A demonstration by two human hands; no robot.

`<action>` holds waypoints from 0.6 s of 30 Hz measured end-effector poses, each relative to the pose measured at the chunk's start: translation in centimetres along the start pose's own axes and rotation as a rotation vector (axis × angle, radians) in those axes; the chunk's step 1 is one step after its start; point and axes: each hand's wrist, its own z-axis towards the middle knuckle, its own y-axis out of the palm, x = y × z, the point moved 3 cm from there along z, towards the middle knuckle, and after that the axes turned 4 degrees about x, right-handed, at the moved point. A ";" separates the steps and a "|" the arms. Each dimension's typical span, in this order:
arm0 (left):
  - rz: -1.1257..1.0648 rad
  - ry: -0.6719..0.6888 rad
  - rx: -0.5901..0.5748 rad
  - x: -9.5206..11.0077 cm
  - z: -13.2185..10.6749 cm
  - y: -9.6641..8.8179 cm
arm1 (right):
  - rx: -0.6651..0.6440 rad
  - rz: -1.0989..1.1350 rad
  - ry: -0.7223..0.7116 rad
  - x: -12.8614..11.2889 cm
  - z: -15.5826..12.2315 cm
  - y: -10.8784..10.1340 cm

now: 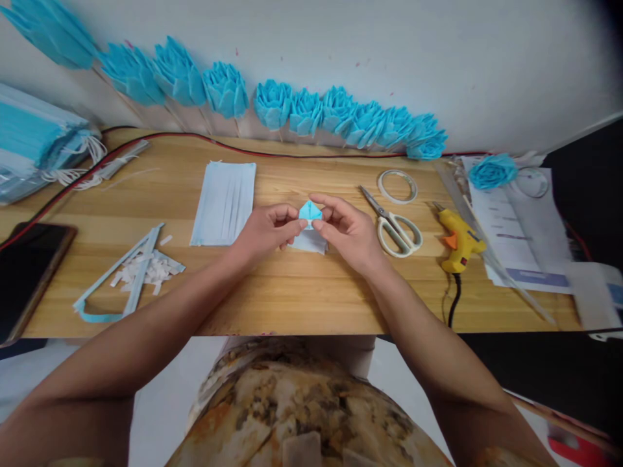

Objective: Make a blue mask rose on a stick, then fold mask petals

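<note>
My left hand (pixel 265 232) and my right hand (pixel 346 230) meet over the middle of the wooden table (pixel 302 305). Both pinch a small folded piece of blue mask fabric (pixel 310 211), its point sticking up between my fingertips. Under it lies a pale blue-white piece of fabric (pixel 310 242), partly hidden by my fingers. A flat face mask (pixel 224 202) without ear loops lies just left of my left hand.
Scissors (pixel 396 227), a tape ring (pixel 398 186) and a yellow glue gun (pixel 458 242) lie to the right. Blue fabric flowers (pixel 341 113) line the wall. Cut strips and scraps (pixel 139 269), a phone (pixel 29 272) and a stack of masks (pixel 34 146) sit left. Papers (pixel 516 227) lie far right.
</note>
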 end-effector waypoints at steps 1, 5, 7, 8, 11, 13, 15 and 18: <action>-0.001 0.001 0.007 -0.1 0.0 0.0 | 0.000 0.002 0.007 0.1 0.0 -0.1; 0.007 -0.007 0.006 -0.1 0.0 -0.1 | 0.020 0.005 0.026 0.1 0.0 -0.3; 0.039 -0.015 -0.008 0.1 -0.1 0.0 | 0.004 0.018 0.032 0.0 0.0 -0.2; 0.065 -0.016 -0.013 0.2 -0.2 0.1 | -0.015 0.029 0.032 -0.1 0.0 0.0; 0.136 0.006 -0.014 0.4 -0.5 0.5 | -0.043 0.049 0.019 -0.2 -0.1 0.4; 0.156 0.025 -0.019 0.4 -0.6 0.7 | -0.024 0.046 0.023 -0.1 -0.2 0.5; 0.163 0.038 -0.028 0.4 -0.6 0.8 | 0.002 0.044 0.043 0.0 -0.2 0.3; 0.168 0.046 -0.035 0.2 -0.6 0.8 | 0.051 0.028 0.051 0.0 -0.2 0.0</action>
